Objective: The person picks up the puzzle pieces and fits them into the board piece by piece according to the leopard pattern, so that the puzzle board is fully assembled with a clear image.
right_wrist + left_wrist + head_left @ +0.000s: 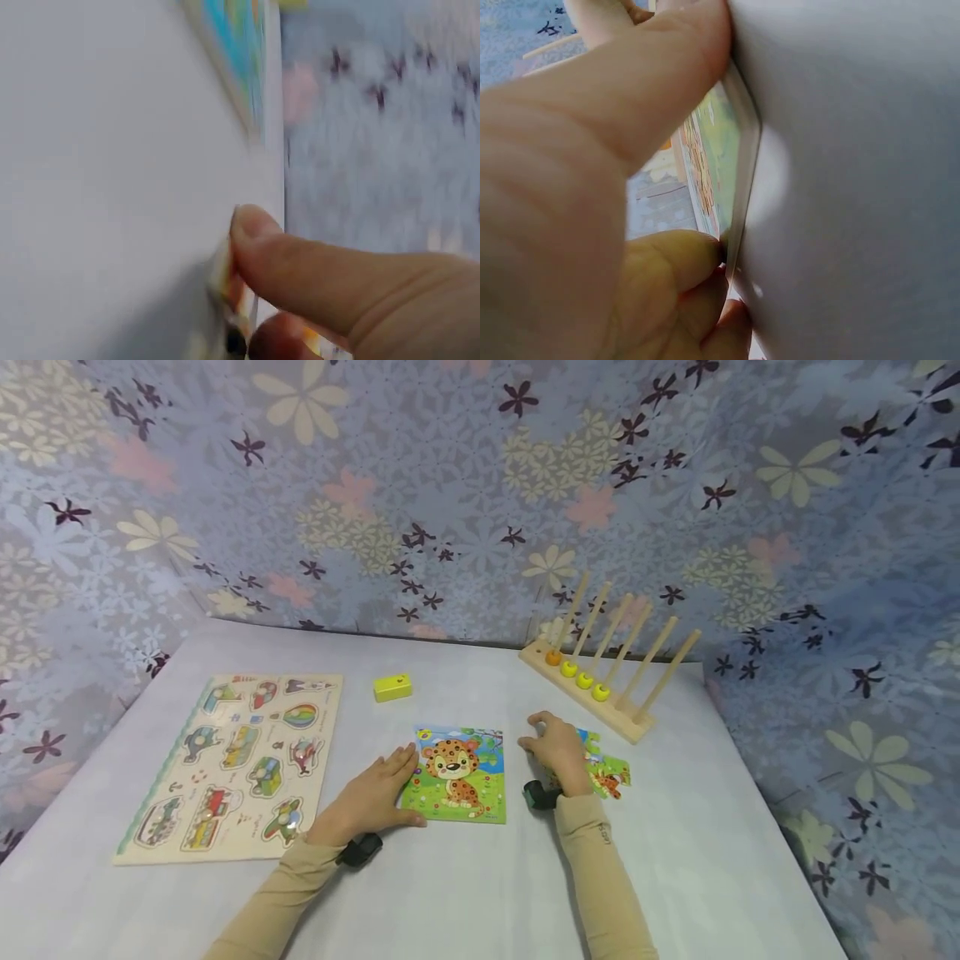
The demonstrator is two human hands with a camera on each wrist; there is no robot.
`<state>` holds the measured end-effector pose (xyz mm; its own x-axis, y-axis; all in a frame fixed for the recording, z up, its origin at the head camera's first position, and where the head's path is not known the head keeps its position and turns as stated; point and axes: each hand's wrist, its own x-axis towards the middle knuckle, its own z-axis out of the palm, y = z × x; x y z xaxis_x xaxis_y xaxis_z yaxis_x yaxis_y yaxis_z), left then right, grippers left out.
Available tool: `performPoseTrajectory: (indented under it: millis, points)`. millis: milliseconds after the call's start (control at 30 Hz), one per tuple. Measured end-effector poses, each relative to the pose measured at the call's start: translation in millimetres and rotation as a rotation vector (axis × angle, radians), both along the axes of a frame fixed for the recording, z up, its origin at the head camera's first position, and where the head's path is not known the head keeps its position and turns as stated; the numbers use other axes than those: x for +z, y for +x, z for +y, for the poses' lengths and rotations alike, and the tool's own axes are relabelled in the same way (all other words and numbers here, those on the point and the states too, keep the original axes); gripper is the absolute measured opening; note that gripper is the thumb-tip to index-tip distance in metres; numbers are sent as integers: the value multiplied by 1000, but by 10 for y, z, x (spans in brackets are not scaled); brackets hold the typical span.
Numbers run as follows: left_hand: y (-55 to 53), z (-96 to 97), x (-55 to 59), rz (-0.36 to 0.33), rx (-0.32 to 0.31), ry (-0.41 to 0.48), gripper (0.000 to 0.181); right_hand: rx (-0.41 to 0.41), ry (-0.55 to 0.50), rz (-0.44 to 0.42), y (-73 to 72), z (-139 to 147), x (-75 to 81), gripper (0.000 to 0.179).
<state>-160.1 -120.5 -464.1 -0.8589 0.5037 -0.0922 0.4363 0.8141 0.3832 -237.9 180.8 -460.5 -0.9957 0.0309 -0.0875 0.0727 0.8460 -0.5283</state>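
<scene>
A square picture puzzle [465, 785] with a spotted leopard cub lies flat in the middle of the table. My left hand [371, 797] is spread at its left side. In the left wrist view the thumb [682, 52] touches one corner and the fingertips [697, 259] meet the edge further along. To the right of the puzzle, my right hand [558, 747] has curled fingers. Its thumb [259, 229] presses a small, blurred colourful puzzle piece [238, 296] against the fingers. Partly under that hand and forearm is a group of puzzle pieces [611, 768] showing an orange animal.
A wooden peg board [225, 768] with vehicle pictures lies at the left. Behind the puzzle is a small yellow box [393, 687]. A wooden stand [622, 722] with upright rods and several orange and yellow beads stands at the back right, before a floral cloth [450, 502].
</scene>
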Motion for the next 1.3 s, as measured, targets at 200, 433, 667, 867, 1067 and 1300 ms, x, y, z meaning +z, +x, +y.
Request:
performPoseTrajectory:
  millis: [200, 433, 667, 867, 1067, 1300]
  points:
    - [7, -10, -14, 14, -4, 12, 101, -109, 11, -13, 33, 516, 71, 63]
    - [-8, -15, -21, 25, -4, 3, 101, -49, -3, -46, 55, 695, 150, 56]
    - [-12, -6, -52, 22, -2, 6, 102, -190, 21, -45, 87, 642, 130, 61]
    - [-13, -9, -42, 29, 1, 4, 101, -192, 9, -59, 73, 580, 109, 57]
    - [-16, -7, -25, 19, 4, 4, 102, -123, -75, -84, 14, 466, 76, 60]
    - [-2, 2, -27, 10, 8, 14, 101, -146, -206, -53, 43, 481, 68, 47]
